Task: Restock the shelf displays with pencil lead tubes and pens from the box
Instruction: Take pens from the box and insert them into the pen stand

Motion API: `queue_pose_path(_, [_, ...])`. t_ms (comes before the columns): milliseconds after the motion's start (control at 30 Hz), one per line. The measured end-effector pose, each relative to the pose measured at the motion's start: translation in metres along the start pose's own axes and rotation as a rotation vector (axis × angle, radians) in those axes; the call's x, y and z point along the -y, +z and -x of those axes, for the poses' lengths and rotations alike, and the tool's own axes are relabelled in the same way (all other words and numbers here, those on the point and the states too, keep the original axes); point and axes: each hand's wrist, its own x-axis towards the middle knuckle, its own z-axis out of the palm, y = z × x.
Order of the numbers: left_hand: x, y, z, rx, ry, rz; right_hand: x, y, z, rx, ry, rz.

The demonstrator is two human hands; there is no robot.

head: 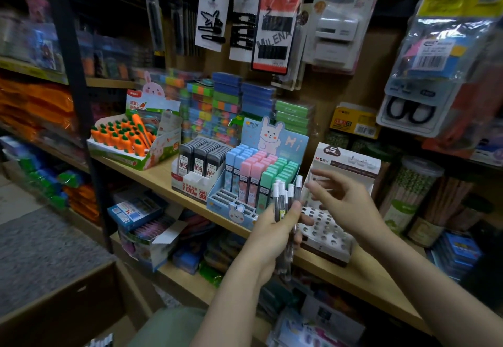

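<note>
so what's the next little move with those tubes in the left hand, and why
Probably the right hand, open just beside the bundle, should pinch one lead tube by its white cap and drop it into a hole of the white display stand. The left hand grips several tubes with caps up, and the stand's round holes directly behind look empty.

Left hand (275, 233) curled in a grip; right hand (344, 201) raised, fingers loosely spread

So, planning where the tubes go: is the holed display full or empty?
Mostly empty, it seems: the holed display shows dark open holes with no tubes standing in them; hands hide part of it.
</note>
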Motion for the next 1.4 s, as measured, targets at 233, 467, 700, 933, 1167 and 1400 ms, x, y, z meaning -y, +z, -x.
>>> queue_pose_path(233, [-0.007,0.005,0.01,0.072,-0.038,0.076,0.025,0.0,0.003,0.141,0.077,-0.219])
queue_pose_path(467, [-0.001,0.0,0.007,-0.175,-0.06,0.214,0.028,-0.013,-0.008,-0.011,0.08,-0.41])
queue_pose_path(700, [0.006,-0.009,0.003,-0.317,-0.104,0.139,0.012,-0.021,-0.022,-0.141,-0.002,-0.275])
queue_pose_path(933, [-0.002,-0.008,0.003,-0.236,-0.254,0.254,-0.008,-0.01,-0.029,-0.111,-0.098,-0.038])
queue_pose_path(1167, [-0.002,-0.006,0.0,-0.158,-0.302,0.342,-0.009,-0.007,-0.032,-0.152,-0.144,0.065])
queue_pose_path(1400, [0.008,0.0,-0.003,-0.13,-0.214,0.144,-0.019,-0.007,-0.037,-0.195,-0.111,0.046])
